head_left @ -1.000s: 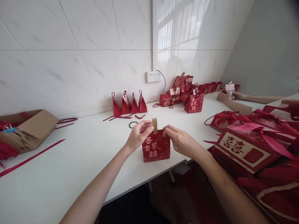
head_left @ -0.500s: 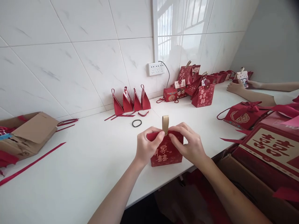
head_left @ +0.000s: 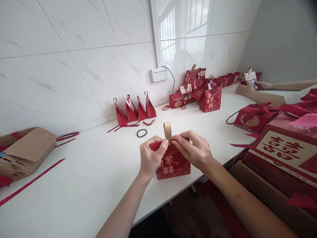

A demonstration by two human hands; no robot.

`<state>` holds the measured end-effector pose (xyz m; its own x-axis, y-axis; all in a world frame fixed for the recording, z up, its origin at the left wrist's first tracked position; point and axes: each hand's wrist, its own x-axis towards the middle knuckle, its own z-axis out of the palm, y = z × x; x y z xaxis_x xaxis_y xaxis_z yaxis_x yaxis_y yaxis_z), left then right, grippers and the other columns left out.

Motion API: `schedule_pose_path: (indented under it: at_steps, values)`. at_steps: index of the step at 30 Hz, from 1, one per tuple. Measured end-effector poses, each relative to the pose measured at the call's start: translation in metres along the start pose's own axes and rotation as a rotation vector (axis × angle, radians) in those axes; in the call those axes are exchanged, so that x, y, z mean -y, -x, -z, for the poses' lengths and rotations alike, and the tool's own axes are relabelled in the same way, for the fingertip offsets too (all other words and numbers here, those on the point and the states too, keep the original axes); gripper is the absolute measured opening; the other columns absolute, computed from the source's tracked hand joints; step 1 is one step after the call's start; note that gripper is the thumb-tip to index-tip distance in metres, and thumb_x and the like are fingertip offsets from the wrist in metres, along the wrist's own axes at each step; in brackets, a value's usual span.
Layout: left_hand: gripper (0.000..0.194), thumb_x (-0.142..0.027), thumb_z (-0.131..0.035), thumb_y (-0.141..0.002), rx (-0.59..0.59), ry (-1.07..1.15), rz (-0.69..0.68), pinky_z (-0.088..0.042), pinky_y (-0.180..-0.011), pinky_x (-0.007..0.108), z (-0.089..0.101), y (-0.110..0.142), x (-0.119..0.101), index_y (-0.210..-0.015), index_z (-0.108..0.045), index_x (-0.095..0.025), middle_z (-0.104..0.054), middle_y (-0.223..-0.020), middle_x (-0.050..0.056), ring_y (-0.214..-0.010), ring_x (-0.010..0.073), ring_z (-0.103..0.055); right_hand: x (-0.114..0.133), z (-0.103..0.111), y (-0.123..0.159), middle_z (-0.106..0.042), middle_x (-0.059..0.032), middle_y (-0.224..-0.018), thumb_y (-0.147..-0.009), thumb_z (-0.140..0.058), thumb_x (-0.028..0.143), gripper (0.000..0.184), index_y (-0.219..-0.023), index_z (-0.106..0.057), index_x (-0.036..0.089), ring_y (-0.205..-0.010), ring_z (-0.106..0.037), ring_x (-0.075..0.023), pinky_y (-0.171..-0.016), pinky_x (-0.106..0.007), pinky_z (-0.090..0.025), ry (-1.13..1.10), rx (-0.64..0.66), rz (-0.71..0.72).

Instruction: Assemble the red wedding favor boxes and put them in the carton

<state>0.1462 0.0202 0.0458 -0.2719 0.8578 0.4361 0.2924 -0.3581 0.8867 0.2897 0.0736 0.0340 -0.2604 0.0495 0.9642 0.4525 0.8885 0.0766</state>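
A small red gift box (head_left: 173,165) with gold characters stands at the near edge of the white table (head_left: 74,185). A tan loop handle (head_left: 167,131) sticks up from its top. My left hand (head_left: 152,157) pinches the box's top flap on the left of the handle. My right hand (head_left: 194,150) pinches the top on the handle's right side. Both hands are closed on the box's upper edge.
A black hair tie (head_left: 142,133) lies behind the box. Several red triangular boxes (head_left: 135,112) stand by the wall, with more red boxes (head_left: 210,97) near the socket (head_left: 159,74). Another person's arms (head_left: 262,94) rest far right. Large red boxes (head_left: 284,152) crowd the right; a cardboard box (head_left: 27,152) sits left.
The view has dropped and shifted slightly. My hands have closed down onto the top of the red box beside the handle, and the box has stayed near the table's edge.
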Motion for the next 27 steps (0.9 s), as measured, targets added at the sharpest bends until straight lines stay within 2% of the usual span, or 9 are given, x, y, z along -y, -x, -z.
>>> schedule_pose_path:
  at_steps: [3,7,11,13,15,18,22,24,27]
  values:
    - [0.026,-0.030,-0.062,-0.077,0.000,0.006,-0.007,-0.037,-0.050,0.019,0.000,0.000,0.000,-0.056,-0.055,-0.017,-0.050,-0.054,-0.003,-0.053,0.0081,-0.044,0.002,0.001,-0.003,-0.056,-0.0034,-0.073,-0.087,-0.056,0.010,0.008,-0.088,-0.062,0.015,-0.061,-0.054,-0.0103,-0.055,-0.022,-0.047,-0.125,0.019,-0.120]
    - [0.026,-0.030,-0.062,-0.079,0.019,0.017,-0.025,-0.037,-0.049,0.018,0.001,-0.001,0.001,-0.057,-0.056,-0.016,-0.050,-0.054,-0.003,-0.053,0.0081,-0.044,0.004,0.008,-0.008,-0.056,-0.0019,-0.075,-0.085,-0.059,0.015,0.005,-0.088,-0.062,0.017,-0.064,-0.056,-0.0106,-0.056,-0.022,-0.047,-0.382,0.165,-0.313]
    - [0.025,-0.032,-0.062,-0.080,0.060,0.046,-0.051,-0.039,-0.049,0.018,0.003,0.000,0.001,-0.062,-0.057,-0.016,-0.051,-0.055,-0.003,-0.053,0.0083,-0.046,0.005,0.011,-0.012,-0.056,0.0005,-0.071,-0.084,-0.056,0.015,0.009,-0.077,-0.061,0.018,-0.061,-0.053,-0.0101,-0.056,-0.022,-0.043,-0.530,0.260,-0.535]
    - [0.019,-0.031,-0.060,-0.081,0.116,0.059,-0.075,-0.042,-0.050,0.018,0.006,0.001,0.003,-0.069,-0.059,-0.017,-0.054,-0.059,-0.002,-0.054,0.0090,-0.050,0.006,0.011,-0.014,-0.056,0.0006,-0.070,-0.084,-0.055,0.017,0.012,-0.072,-0.058,0.018,-0.061,-0.052,-0.0103,-0.056,-0.023,-0.042,-0.568,0.285,-0.618]
    - [0.009,-0.026,-0.058,-0.082,0.162,0.035,-0.132,-0.046,-0.052,0.019,0.009,0.001,0.004,-0.084,-0.060,-0.018,-0.060,-0.068,-0.001,-0.060,0.0108,-0.056,0.007,0.011,-0.015,-0.056,0.0005,-0.071,-0.083,-0.054,0.018,0.014,-0.070,-0.056,0.018,-0.061,-0.051,-0.0105,-0.056,-0.024,-0.040,-0.579,0.307,-0.654]
    - [0.026,-0.017,-0.059,-0.079,0.112,-0.145,-0.360,-0.053,-0.063,0.022,0.013,-0.001,0.006,-0.104,-0.055,-0.019,-0.065,-0.085,0.002,-0.076,0.0140,-0.063,0.007,0.011,-0.016,-0.055,0.0005,-0.071,-0.083,-0.053,0.018,0.013,-0.071,-0.058,0.018,-0.061,-0.050,-0.0105,-0.057,-0.024,-0.039,-0.586,0.335,-0.660]
    - [0.029,-0.011,-0.060,-0.078,0.027,-0.478,-0.764,-0.054,-0.079,0.027,0.018,-0.005,0.005,-0.106,-0.056,-0.018,-0.065,-0.095,0.004,-0.087,0.0149,-0.063,0.004,0.011,-0.016,-0.054,0.0010,-0.070,-0.083,-0.053,0.017,0.012,-0.075,-0.061,0.018,-0.061,-0.048,-0.0103,-0.058,-0.024,-0.038,-0.598,0.345,-0.641]
    - [0.027,-0.012,-0.061,-0.079,0.003,-0.583,-0.869,-0.054,-0.078,0.028,0.021,-0.007,0.003,-0.106,-0.057,-0.018,-0.065,-0.095,0.005,-0.087,0.0161,-0.064,0.003,0.011,-0.015,-0.054,0.0013,-0.070,-0.083,-0.054,0.016,0.011,-0.075,-0.061,0.018,-0.061,-0.048,-0.0101,-0.057,-0.024,-0.037,-0.606,0.342,-0.636]
    - [0.025,-0.014,-0.062,-0.081,0.017,-0.651,-0.944,-0.055,-0.074,0.029,0.025,-0.010,-0.002,-0.105,-0.058,-0.017,-0.066,-0.092,0.005,-0.084,0.0166,-0.064,0.003,0.011,-0.015,-0.053,0.0015,-0.071,-0.083,-0.054,0.015,0.011,-0.076,-0.062,0.017,-0.061,-0.047,-0.0098,-0.057,-0.024,-0.037,-0.614,0.341,-0.631]
